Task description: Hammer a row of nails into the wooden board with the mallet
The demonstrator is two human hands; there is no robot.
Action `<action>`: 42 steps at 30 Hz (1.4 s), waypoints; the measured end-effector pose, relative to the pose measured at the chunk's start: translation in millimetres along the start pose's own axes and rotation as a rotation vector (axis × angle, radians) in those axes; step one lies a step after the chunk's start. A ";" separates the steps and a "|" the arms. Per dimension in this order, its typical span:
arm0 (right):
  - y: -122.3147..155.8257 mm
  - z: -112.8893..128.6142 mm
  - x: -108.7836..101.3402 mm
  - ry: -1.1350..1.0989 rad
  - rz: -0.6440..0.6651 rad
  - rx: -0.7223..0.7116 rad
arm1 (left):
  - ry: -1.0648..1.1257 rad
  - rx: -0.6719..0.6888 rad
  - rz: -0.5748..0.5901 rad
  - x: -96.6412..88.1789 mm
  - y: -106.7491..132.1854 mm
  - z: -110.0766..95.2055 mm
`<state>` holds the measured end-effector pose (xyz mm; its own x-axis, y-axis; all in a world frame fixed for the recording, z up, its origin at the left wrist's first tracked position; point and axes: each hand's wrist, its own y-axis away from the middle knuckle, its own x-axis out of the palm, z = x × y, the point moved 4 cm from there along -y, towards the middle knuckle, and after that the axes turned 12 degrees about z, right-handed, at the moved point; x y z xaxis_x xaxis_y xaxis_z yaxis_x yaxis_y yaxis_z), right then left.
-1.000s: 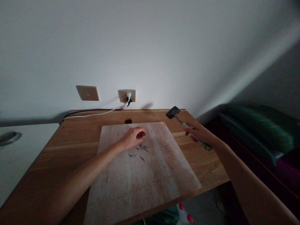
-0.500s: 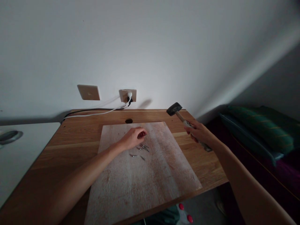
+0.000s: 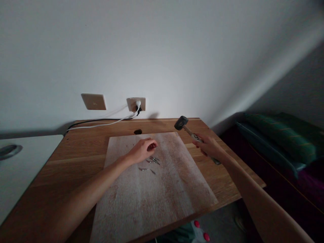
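Observation:
A pale wooden board [image 3: 162,189] lies on a brown wooden desk [image 3: 76,152]. Several small metal nails [image 3: 151,162] lie loose near the board's middle. My left hand [image 3: 143,150] rests on the board just behind them, fingers curled in a pinch; what they hold is too small to make out. My right hand [image 3: 209,148] is wrapped round the wooden handle of a hammer [image 3: 187,130]. Its dark head hangs above the board's far right corner.
A wall socket [image 3: 136,104] with a white and a black cable plugged in sits behind the desk, beside a blank wall plate [image 3: 93,101]. A cable hole [image 3: 138,131] opens in the desk. Green and dark cushions [image 3: 275,138] lie to the right, a white surface [image 3: 25,158] to the left.
My right hand has carried the hammer a little left and lower, toward the board's far right corner. My left hand has stayed over the nails.

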<state>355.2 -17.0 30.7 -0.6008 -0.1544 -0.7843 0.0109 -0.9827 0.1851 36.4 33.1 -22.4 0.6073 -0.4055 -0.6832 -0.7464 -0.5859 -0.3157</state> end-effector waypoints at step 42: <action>54.6 -11.0 45.8 0.316 -0.102 -0.109 | 0.079 -0.008 0.075 14.1 -79.4 1.4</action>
<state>337.0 -78.9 -1.6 -0.3259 -0.0621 -0.9434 0.0588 -0.9972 0.0454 103.9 74.9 -7.9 0.5695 -0.5022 -0.6508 -0.7887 -0.5570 -0.2602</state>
